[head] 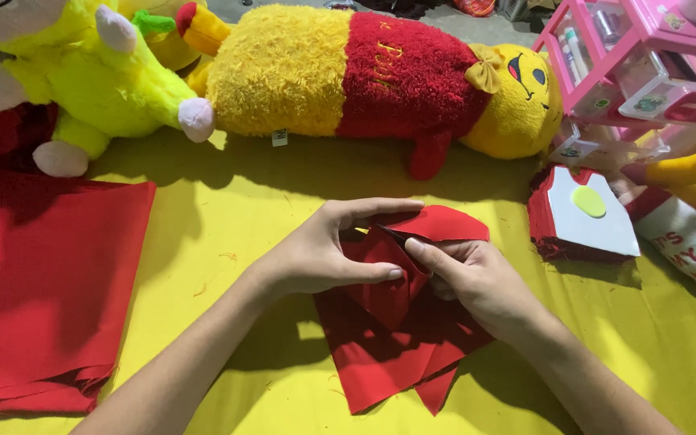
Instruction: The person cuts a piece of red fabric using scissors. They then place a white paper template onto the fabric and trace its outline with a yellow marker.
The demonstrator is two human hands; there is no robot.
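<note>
Red felt pieces (400, 322) between both hands, plush bear (364, 76) beyond

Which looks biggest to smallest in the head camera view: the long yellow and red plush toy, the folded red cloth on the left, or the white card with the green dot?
1. Long plush toy
2. Folded red cloth, partly cut off by the frame and nearer the camera, so close to call
3. White card, clearly smallest
</note>
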